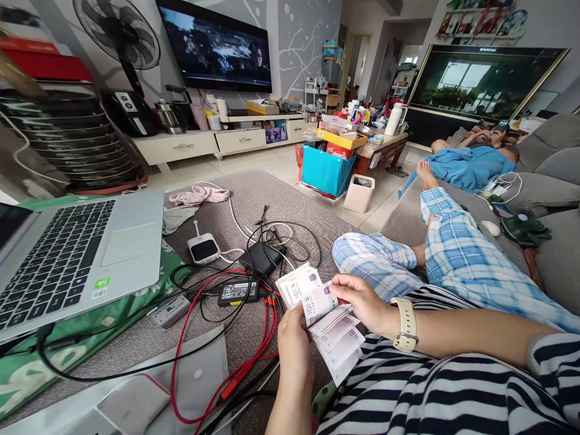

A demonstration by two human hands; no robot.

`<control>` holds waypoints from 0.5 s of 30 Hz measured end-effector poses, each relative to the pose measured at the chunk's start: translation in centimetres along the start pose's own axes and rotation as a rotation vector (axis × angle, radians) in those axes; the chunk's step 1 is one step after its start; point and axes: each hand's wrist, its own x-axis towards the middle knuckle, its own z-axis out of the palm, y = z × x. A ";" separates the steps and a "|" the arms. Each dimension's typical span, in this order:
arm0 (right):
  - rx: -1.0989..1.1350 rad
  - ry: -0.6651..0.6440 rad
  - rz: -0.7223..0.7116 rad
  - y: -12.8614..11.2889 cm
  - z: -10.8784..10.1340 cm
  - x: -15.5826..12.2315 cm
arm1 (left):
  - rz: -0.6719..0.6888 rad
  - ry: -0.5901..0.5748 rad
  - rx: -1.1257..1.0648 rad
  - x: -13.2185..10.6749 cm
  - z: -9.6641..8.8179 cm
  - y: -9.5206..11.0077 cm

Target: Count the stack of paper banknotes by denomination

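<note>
A stack of pale banknotes (317,311) with purple print is held low in the middle of the view, fanned out over my lap. My left hand (294,344) grips the stack from below, thumb on top. My right hand (360,302), with a cream watch on its wrist, pinches the top note at its right edge. Both hands are closed on the notes.
An open laptop (77,254) lies at left on a green cloth. Power bricks and red and black cables (235,290) tangle ahead of my hands. My plaid-trousered legs (448,254) stretch along the grey sofa. Another person (471,160) lies further back. A TV (217,48) and fan (120,36) stand beyond.
</note>
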 end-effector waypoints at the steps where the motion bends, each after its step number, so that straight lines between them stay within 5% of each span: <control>1: -0.005 0.000 -0.001 0.0 0.0 0.0 | 0.002 -0.004 -0.003 0.0 0.0 0.0; 15: -0.053 -0.003 0.014 0.1 -0.1 0.0 | -0.048 0.054 -0.036 -0.2 0.1 0.0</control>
